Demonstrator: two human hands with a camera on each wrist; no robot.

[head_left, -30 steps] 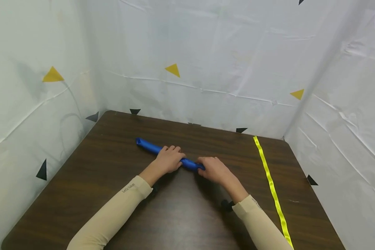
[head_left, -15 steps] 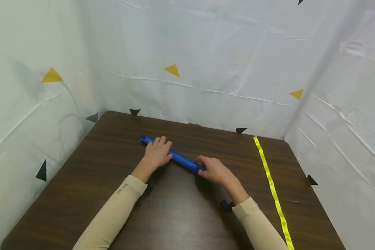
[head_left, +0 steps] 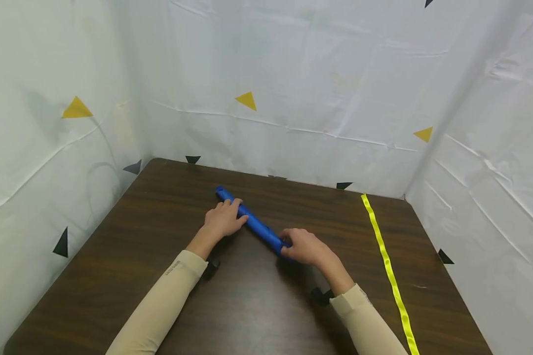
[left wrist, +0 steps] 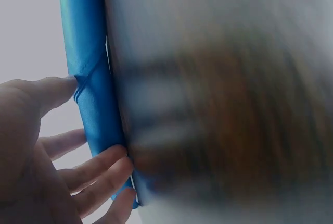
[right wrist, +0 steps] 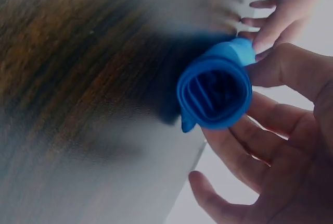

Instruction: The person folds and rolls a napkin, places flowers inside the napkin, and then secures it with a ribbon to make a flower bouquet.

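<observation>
A rolled blue cloth (head_left: 259,229) lies slantwise over the table, in a tight tube. Around its upper half my left hand (head_left: 222,218) rests, thumb on the near side; the left wrist view has the thumb and fingertips (left wrist: 117,153) against the roll (left wrist: 86,26). My right hand (head_left: 305,245) holds the lower end between thumb and fingers. Coiled layers show in the open end of the roll (right wrist: 214,92) in the right wrist view, with the right thumb on one side of it and fingers on the other.
A long yellow ribbon (head_left: 387,266) runs down the right side of the brown table (head_left: 248,305). White sheeting (head_left: 293,64) with yellow and black triangles encloses the table at the back and both sides.
My left hand has shifted left along the roll. The cloth roll has turned steeper, its upper end moving right and away, its lower end coming nearer. My right hand has dropped slightly with it.
</observation>
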